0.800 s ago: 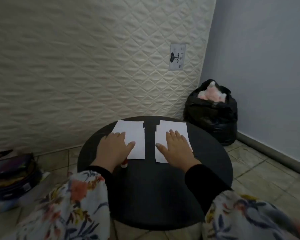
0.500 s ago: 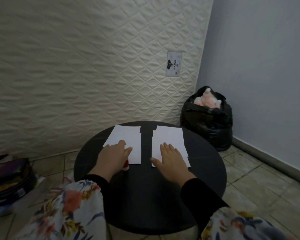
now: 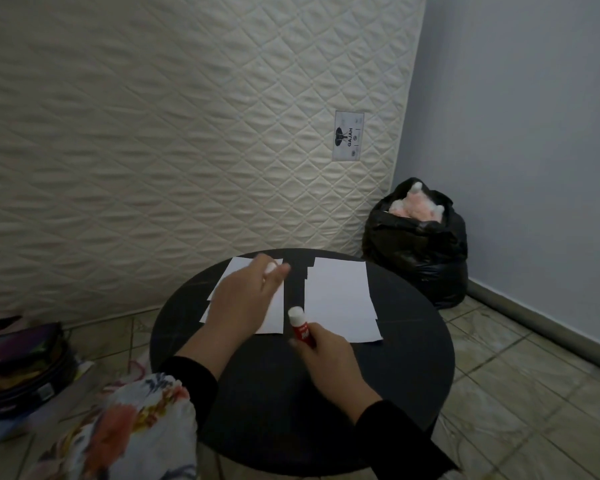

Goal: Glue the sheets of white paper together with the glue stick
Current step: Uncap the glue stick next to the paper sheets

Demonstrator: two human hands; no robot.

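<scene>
Two white paper sheets lie side by side on the round black table point(image 3: 291, 403): the left sheet point(image 3: 275, 315) and the right sheet point(image 3: 340, 299). My right hand point(image 3: 326, 356) grips a red glue stick point(image 3: 300, 330) upright in the gap between them, its white tip pointing up. My left hand point(image 3: 243, 301) hovers over the left sheet and covers much of it. Its fingertips pinch a small white piece point(image 3: 270, 268) that looks like the stick's cap, blurred by motion.
A quilted mattress point(image 3: 187, 133) leans upright just behind the table. A black plastic bag point(image 3: 416, 247) with a pink plush toy stands on the tiled floor at the back right. Dark bags point(image 3: 18, 365) lie on the floor at the left.
My right hand left the right sheet and now holds the glue stick, which was by my left hand. My left hand moved forward over the left sheet, pinching the white piece.
</scene>
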